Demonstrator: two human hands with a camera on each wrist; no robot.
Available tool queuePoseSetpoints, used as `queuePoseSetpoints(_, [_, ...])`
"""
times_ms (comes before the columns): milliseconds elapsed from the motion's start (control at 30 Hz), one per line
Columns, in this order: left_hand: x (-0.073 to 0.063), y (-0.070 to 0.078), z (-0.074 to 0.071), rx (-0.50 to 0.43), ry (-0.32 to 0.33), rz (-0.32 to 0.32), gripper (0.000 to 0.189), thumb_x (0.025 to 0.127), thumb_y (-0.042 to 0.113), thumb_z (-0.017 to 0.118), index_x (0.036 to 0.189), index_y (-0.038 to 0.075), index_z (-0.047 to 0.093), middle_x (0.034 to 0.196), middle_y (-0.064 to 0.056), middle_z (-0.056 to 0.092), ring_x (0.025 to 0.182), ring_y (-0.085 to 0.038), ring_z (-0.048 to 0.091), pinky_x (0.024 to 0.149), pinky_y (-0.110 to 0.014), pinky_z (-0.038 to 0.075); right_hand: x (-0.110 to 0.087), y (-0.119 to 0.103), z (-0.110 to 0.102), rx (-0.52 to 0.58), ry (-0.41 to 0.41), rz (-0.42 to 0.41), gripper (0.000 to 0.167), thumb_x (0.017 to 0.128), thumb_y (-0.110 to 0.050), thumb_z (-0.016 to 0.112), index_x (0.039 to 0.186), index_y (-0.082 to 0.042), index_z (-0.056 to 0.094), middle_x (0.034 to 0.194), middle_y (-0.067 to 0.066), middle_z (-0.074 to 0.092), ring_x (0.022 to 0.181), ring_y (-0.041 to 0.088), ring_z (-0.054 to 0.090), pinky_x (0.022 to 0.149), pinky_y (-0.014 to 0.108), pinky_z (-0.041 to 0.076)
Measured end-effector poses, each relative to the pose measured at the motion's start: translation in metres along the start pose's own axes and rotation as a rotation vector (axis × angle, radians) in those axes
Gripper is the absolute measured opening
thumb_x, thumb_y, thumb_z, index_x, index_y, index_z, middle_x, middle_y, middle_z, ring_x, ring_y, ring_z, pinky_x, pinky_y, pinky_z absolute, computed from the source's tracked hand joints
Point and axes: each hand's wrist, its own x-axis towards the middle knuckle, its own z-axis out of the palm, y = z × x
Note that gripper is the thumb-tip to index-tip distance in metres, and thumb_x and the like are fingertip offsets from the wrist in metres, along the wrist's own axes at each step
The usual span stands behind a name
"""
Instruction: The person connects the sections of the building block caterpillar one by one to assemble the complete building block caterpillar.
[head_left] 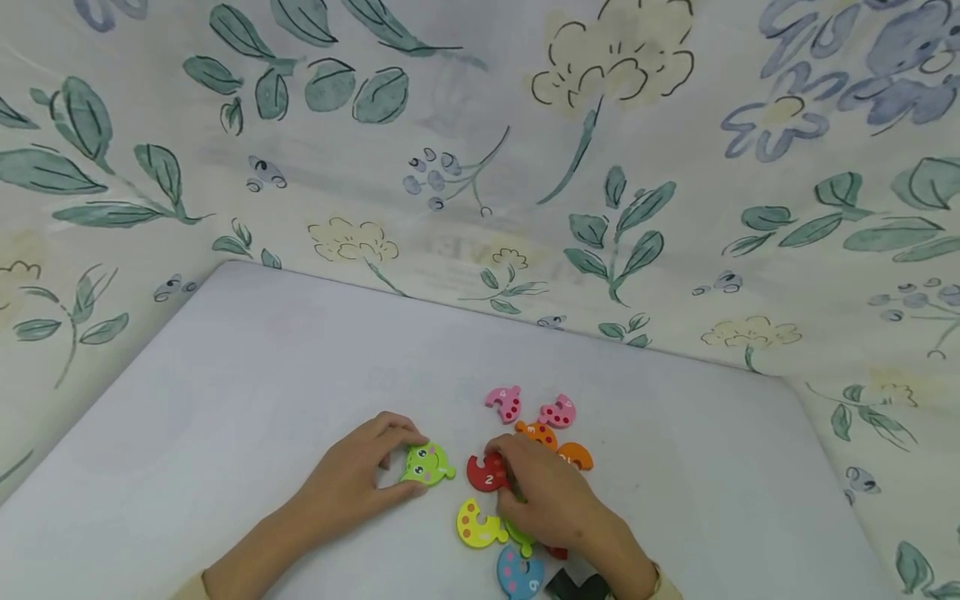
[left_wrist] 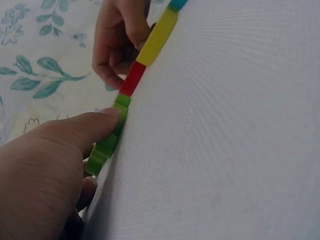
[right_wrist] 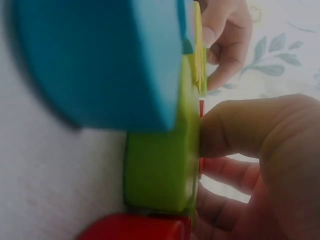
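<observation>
My left hand (head_left: 352, 479) pinches a lime-green puzzle piece with a smiling face (head_left: 427, 467) between thumb and fingers, flat on the white surface. In the left wrist view the thumb presses the edge of this green face piece (left_wrist: 106, 144). Just to its right, my right hand (head_left: 555, 492) grips a red puzzle piece marked 2 (head_left: 484, 476), its fingers covering the right part. A small gap separates the two held pieces in the head view. Below the right hand lie a yellow piece (head_left: 471, 527) and a partly hidden green piece (head_left: 520, 540).
Two pink pieces (head_left: 558, 412) and two orange pieces (head_left: 576, 455) lie beyond the right hand. Nearer are a blue piece (head_left: 517, 575), another red piece (head_left: 557, 552) mostly covered, and a black object (head_left: 577, 586). Floral cloth (head_left: 450, 183) surrounds the white surface (head_left: 300, 358).
</observation>
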Motion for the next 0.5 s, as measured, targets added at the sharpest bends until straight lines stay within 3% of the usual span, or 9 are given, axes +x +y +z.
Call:
queuePoseSetpoints(200, [-0.0001,0.0013,-0.0007,0.005,-0.006,-0.002,0.050,0.082,0.036,0.091,0.125,0.024,0.071,0.128,0.017,0.057,0.084,0.000,0.051,0.073,-0.020,0.049,-0.0012,-0.0008,0.0010,-0.020,0.015,-0.009,0.060,0.087,-0.022,0.075,0.144,-0.014,0.057,0.140,0.002,0.062,0.127,0.023,0.059,0.100,0.049,0.054])
queuePoseSetpoints(500, [-0.0001,0.0006,-0.0001,-0.002,-0.011,-0.011,0.050,0.082,0.036,0.091,0.126,0.024,0.070,0.128,0.017,0.057,0.084,0.000,0.051,0.073,-0.020,0.048,-0.0019,0.0002,0.0028,-0.028,0.017,-0.010,0.061,0.088,-0.022,0.074,0.145,-0.015,0.056,0.140,0.001,0.062,0.126,0.022,0.059,0.100,0.048,0.054])
